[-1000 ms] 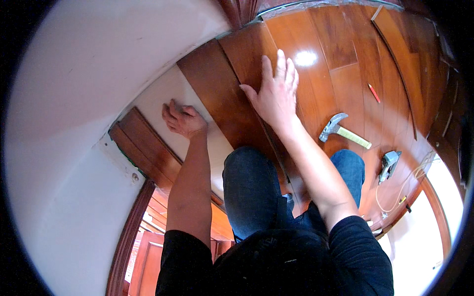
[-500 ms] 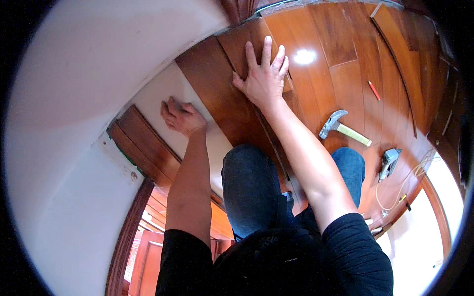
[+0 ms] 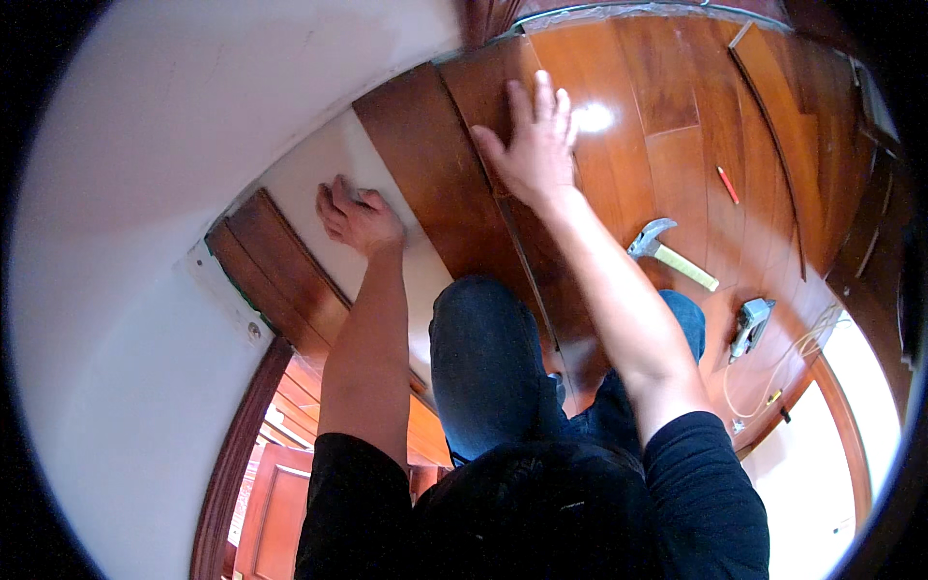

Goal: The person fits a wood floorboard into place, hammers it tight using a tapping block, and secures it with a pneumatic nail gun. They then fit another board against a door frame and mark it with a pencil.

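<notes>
My left hand (image 3: 362, 220) rests on a pale underlay sheet (image 3: 416, 251) with its fingers curled; I cannot make out what, if anything, is inside them. My right hand (image 3: 534, 150) lies open, fingers spread, on a dark reddish wooden plank (image 3: 483, 87) beside another dark board (image 3: 406, 145). To the right on the laid floorboards (image 3: 667, 155) lie a claw hammer (image 3: 677, 261) with a pale yellow handle, a red pencil (image 3: 728, 186) and a grey power tool (image 3: 750, 327).
A white wall (image 3: 145, 145) curves along the left, above narrow boards (image 3: 275, 271) and a doorway frame (image 3: 242, 435). My knees (image 3: 483, 358) are on the floor. A pale hose (image 3: 735, 396) coils at the right. A long loose board (image 3: 773, 135) lies farther right.
My right hand moved up and left with the plank under it half a second ago, then slightly right and down. The left hand stays in place; the whole view has shifted a little.
</notes>
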`<action>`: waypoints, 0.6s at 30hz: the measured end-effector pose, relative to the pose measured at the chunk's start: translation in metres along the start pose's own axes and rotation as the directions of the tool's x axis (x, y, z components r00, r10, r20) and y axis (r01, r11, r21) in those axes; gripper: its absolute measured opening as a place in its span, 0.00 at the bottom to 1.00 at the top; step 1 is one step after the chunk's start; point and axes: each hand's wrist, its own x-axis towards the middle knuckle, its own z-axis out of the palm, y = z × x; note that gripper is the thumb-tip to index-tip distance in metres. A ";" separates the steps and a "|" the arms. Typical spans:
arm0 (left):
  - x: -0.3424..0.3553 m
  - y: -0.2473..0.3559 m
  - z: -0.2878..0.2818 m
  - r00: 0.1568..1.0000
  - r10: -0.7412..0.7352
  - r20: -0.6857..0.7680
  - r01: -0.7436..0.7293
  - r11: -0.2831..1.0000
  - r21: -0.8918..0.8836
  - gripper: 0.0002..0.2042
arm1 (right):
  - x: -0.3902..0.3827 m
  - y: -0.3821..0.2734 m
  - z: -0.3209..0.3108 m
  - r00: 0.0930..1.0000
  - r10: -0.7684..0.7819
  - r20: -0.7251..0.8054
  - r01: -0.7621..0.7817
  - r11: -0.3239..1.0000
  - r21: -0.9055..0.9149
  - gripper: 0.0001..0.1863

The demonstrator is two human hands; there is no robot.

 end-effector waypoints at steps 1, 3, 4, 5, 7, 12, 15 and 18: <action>-0.001 0.000 0.001 1.000 0.007 -0.010 -0.007 1.000 0.007 0.26 | 0.001 0.020 -0.002 0.999 0.000 -0.051 0.000 1.000 -0.002 0.44; -0.001 0.002 -0.004 1.000 -0.013 -0.008 0.013 1.000 0.002 0.26 | 0.002 0.074 -0.014 0.991 0.029 -0.132 -0.033 0.999 -0.031 0.43; 0.000 0.003 -0.004 1.000 -0.024 -0.010 0.024 1.000 -0.002 0.26 | 0.006 0.108 -0.023 0.984 0.053 -0.170 -0.064 0.996 -0.058 0.43; 0.001 0.004 -0.003 0.999 -0.010 -0.049 0.010 1.000 0.005 0.26 | 0.006 0.147 -0.029 0.972 0.087 -0.219 -0.108 0.991 -0.084 0.44; 0.001 -0.001 0.001 0.992 0.011 -0.124 -0.008 1.000 0.024 0.26 | 0.000 0.214 -0.041 0.946 0.214 -0.244 -0.252 0.958 -0.137 0.44; -0.002 -0.003 0.009 0.997 0.033 -0.074 -0.031 0.999 0.039 0.25 | -0.036 0.295 -0.033 0.929 0.251 -0.271 -0.321 0.911 -0.257 0.40; -0.001 -0.004 0.002 0.999 -0.014 -0.033 0.016 0.999 0.052 0.26 | -0.036 0.290 -0.028 0.925 0.234 -0.300 -0.310 0.920 -0.241 0.37; 0.002 -0.006 0.000 0.999 -0.014 -0.035 0.014 1.000 0.020 0.26 | -0.036 0.285 -0.028 0.919 0.253 -0.302 -0.326 0.919 -0.222 0.36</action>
